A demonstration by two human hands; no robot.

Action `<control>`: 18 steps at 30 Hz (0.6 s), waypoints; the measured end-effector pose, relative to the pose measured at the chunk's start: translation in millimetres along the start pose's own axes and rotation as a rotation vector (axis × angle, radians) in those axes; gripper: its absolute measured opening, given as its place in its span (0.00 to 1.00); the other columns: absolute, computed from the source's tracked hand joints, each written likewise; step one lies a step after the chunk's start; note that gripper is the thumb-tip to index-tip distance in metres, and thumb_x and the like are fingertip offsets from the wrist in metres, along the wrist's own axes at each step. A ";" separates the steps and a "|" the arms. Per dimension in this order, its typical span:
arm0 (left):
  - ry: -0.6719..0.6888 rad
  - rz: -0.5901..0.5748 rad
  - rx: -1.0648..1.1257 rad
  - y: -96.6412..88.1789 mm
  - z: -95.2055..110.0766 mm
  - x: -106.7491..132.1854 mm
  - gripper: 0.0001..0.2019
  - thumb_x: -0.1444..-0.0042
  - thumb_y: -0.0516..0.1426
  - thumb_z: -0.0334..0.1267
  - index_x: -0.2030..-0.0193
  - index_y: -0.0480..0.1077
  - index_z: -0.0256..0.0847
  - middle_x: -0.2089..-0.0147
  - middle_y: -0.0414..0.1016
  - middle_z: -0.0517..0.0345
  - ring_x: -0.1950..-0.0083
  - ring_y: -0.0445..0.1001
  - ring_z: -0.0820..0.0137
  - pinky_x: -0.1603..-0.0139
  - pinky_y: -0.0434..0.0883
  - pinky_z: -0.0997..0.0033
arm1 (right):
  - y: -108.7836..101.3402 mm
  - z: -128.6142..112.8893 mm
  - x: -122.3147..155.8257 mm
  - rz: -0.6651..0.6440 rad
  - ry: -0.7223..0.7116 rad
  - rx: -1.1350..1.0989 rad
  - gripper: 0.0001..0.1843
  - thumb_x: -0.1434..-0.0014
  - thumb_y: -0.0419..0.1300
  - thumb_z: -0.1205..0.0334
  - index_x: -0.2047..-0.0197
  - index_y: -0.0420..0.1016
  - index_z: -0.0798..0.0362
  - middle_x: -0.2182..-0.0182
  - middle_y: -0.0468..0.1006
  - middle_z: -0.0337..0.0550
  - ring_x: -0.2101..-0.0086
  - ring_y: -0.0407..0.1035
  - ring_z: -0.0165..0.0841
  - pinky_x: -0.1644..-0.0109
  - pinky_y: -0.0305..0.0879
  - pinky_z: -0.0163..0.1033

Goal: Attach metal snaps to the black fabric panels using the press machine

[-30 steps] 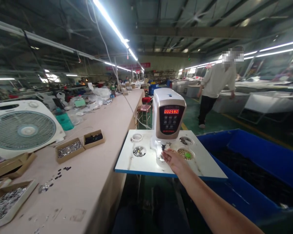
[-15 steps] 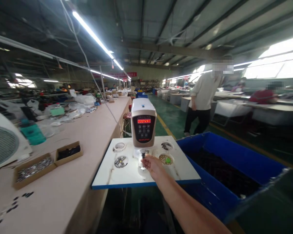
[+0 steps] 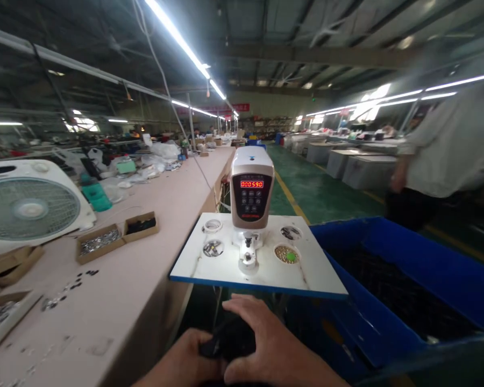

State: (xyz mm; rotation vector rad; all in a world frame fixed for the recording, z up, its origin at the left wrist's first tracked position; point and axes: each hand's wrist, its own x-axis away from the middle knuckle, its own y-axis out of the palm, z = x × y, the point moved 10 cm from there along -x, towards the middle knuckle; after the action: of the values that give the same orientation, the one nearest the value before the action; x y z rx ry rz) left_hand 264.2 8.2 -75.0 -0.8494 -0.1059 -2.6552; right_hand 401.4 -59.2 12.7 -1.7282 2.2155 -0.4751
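Both my hands are low in front of me, below the white machine table [image 3: 262,279]. My left hand [image 3: 185,357] and my right hand [image 3: 262,349] are closed together around a dark piece of fabric [image 3: 228,341]. On the table stands a white and bronze press machine [image 3: 250,185] with a red display reading 000590. Its punch head [image 3: 248,250] has nothing under it. Round wells in the table hold small metal parts [image 3: 212,248] and brass-coloured parts with a green piece [image 3: 287,254].
A long pink workbench [image 3: 153,269] runs along the left with a white fan [image 3: 30,207], cardboard boxes of snaps [image 3: 99,242] and loose pieces. A big blue bin [image 3: 407,290] sits at the right. A person in a pale shirt [image 3: 452,145] passes close on the right.
My right hand left the punch head and dropped to my lap, joining my left hand on dark fabric. The person in the pale shirt walked much nearer on the right.
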 end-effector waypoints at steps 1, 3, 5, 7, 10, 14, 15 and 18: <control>0.103 -0.038 0.003 2.4 16.0 -6.9 0.18 0.58 0.71 0.46 0.73 0.71 0.33 0.75 0.65 0.64 0.73 0.60 0.77 0.70 0.58 0.74 | 6.4 2.2 4.1 -0.039 0.011 0.036 0.51 0.65 0.79 0.52 0.36 0.71 0.42 0.35 0.67 0.48 0.38 0.59 0.54 0.32 0.49 0.53; 0.206 -0.081 -0.026 5.9 38.8 -18.0 0.17 0.57 0.69 0.45 0.72 0.71 0.34 0.75 0.64 0.64 0.73 0.58 0.77 0.70 0.55 0.73 | 11.5 11.7 4.2 -0.082 0.058 0.045 0.43 0.61 0.77 0.58 0.39 0.74 0.43 0.42 0.75 0.46 0.43 0.66 0.51 0.38 0.57 0.49; 0.229 -0.090 -0.081 8.1 52.9 -27.4 0.15 0.56 0.68 0.45 0.72 0.71 0.35 0.75 0.62 0.65 0.73 0.56 0.77 0.71 0.52 0.73 | 8.8 22.5 -1.0 -0.103 0.106 0.012 0.26 0.55 0.72 0.62 0.50 0.80 0.44 0.53 0.81 0.41 0.53 0.72 0.44 0.48 0.63 0.42; 0.227 -0.107 -0.117 11.0 61.9 -35.4 0.15 0.56 0.67 0.44 0.72 0.70 0.35 0.76 0.60 0.66 0.73 0.54 0.77 0.72 0.51 0.73 | 2.6 32.5 -5.5 -0.124 0.143 -0.029 0.12 0.50 0.69 0.63 0.60 0.81 0.48 0.64 0.81 0.36 0.62 0.72 0.38 0.59 0.62 0.37; 0.241 -0.147 -0.130 15.4 71.2 -47.8 0.14 0.55 0.66 0.44 0.71 0.70 0.36 0.75 0.60 0.66 0.73 0.54 0.77 0.72 0.50 0.73 | -9.7 45.7 -8.3 -0.110 0.188 -0.098 0.07 0.46 0.65 0.59 0.64 0.79 0.51 0.71 0.77 0.35 0.68 0.69 0.34 0.66 0.57 0.35; 0.243 -0.156 -0.157 14.4 79.7 -69.4 0.13 0.55 0.66 0.43 0.70 0.71 0.36 0.75 0.62 0.66 0.73 0.55 0.77 0.71 0.51 0.73 | -23.0 55.6 -13.3 -0.039 0.204 -0.229 0.09 0.44 0.63 0.56 0.62 0.78 0.51 0.66 0.78 0.38 0.64 0.69 0.37 0.61 0.61 0.37; 0.239 -0.161 -0.164 13.9 82.5 -74.5 0.13 0.55 0.66 0.43 0.70 0.71 0.36 0.75 0.62 0.66 0.73 0.55 0.77 0.72 0.51 0.74 | -26.8 57.7 -15.9 -0.016 0.208 -0.258 0.10 0.44 0.64 0.56 0.61 0.78 0.52 0.65 0.79 0.39 0.63 0.69 0.38 0.59 0.61 0.37; 0.232 -0.189 -0.151 12.7 94.9 -86.8 0.12 0.56 0.65 0.42 0.70 0.72 0.36 0.75 0.64 0.67 0.73 0.57 0.77 0.71 0.53 0.74 | -36.3 63.6 -27.1 0.000 0.221 -0.281 0.15 0.44 0.65 0.51 0.58 0.77 0.53 0.67 0.78 0.39 0.65 0.69 0.37 0.61 0.61 0.37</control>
State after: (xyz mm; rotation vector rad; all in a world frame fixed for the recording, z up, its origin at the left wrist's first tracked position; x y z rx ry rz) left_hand 386.7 39.4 -47.8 -0.5938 0.0774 -2.9491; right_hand 466.4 -46.2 -28.5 -1.8927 2.5409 -0.3862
